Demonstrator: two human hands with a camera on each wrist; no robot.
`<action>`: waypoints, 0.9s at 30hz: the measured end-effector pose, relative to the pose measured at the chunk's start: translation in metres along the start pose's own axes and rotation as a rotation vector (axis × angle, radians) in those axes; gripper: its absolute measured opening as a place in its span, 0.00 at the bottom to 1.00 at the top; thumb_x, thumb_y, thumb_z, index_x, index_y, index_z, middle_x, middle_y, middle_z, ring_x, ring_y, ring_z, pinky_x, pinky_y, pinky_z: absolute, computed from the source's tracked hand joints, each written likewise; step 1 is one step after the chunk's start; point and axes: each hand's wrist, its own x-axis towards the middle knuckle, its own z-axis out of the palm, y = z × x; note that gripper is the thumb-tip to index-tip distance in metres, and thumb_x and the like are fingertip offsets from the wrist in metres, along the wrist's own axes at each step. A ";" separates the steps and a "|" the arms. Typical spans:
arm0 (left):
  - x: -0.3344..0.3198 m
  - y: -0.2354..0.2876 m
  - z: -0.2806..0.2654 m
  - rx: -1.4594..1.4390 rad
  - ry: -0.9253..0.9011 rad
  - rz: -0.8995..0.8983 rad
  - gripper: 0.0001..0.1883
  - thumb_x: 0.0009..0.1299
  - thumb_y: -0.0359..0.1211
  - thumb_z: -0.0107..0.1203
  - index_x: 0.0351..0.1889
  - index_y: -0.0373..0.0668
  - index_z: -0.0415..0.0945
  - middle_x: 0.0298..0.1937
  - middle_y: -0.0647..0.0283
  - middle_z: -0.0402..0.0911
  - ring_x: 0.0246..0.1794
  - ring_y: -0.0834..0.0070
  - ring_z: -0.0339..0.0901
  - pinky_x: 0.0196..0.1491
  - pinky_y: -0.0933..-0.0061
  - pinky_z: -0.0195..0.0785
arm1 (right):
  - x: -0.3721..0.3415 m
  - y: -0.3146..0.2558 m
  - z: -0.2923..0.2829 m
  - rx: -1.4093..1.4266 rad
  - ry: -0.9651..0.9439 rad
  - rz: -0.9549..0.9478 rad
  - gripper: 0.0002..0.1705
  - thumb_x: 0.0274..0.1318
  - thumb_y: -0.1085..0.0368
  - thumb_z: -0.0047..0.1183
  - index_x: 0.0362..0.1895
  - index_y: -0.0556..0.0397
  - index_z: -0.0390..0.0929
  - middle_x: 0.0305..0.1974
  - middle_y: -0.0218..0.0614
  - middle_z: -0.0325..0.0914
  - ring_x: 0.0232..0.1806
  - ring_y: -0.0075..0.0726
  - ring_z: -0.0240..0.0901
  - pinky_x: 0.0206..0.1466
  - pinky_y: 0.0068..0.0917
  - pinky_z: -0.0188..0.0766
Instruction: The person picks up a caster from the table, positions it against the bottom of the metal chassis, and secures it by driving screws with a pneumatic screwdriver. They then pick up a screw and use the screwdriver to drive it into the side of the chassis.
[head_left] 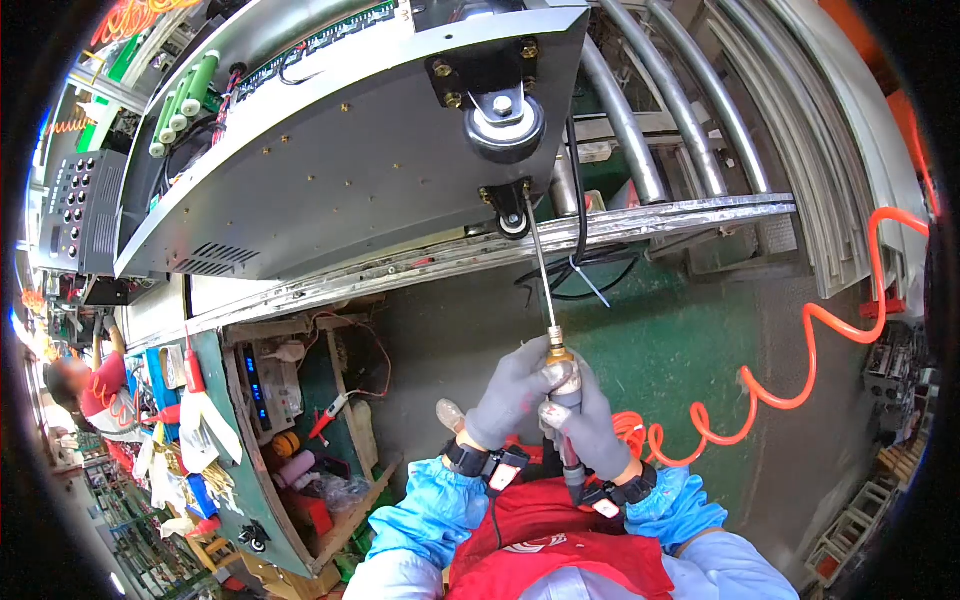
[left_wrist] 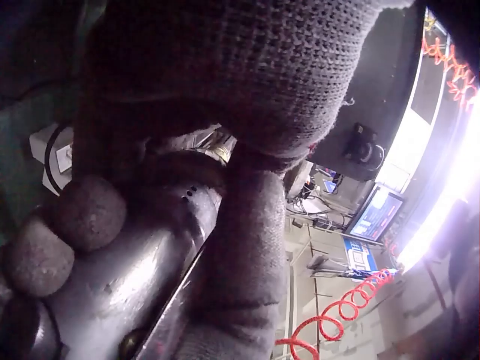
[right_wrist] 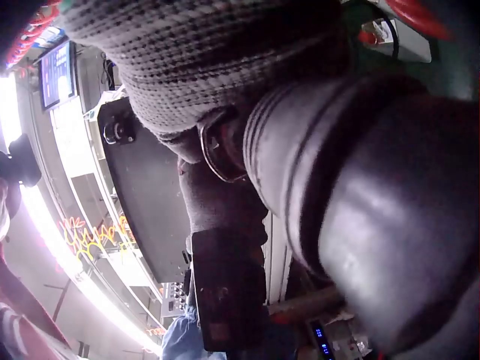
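Note:
Both gloved hands are wrapped round a pneumatic screwdriver (head_left: 566,385) in front of the red apron. My left hand (head_left: 508,398) grips its front end near the brass collar, and my right hand (head_left: 595,432) holds the body just behind. From the collar a long steel bit (head_left: 543,275) reaches up, its tip right at the bracket of a small black caster (head_left: 512,222). That caster sits at the corner of a dark grey metal cabinet (head_left: 370,185). A larger caster (head_left: 506,135) is bolted above it. In both wrist views the shiny tool body (right_wrist: 397,217) lies close beside grey knit fingers.
The cabinet lies along a metal-edged bench (head_left: 350,285) with steel rollers (head_left: 625,125) at its right. A coiled orange air hose (head_left: 745,400) loops across the right side. Black cable (head_left: 580,270) hangs below the edge. A cluttered shelf unit (head_left: 220,400) stands left; another person (head_left: 100,390) is beyond.

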 end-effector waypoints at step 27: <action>0.002 0.003 0.003 0.074 0.053 0.002 0.31 0.72 0.41 0.61 0.66 0.29 0.68 0.51 0.56 0.81 0.52 0.75 0.77 0.55 0.70 0.72 | 0.003 -0.004 -0.005 0.117 -0.075 0.111 0.40 0.53 0.58 0.55 0.69 0.51 0.58 0.33 0.37 0.77 0.24 0.28 0.75 0.26 0.24 0.74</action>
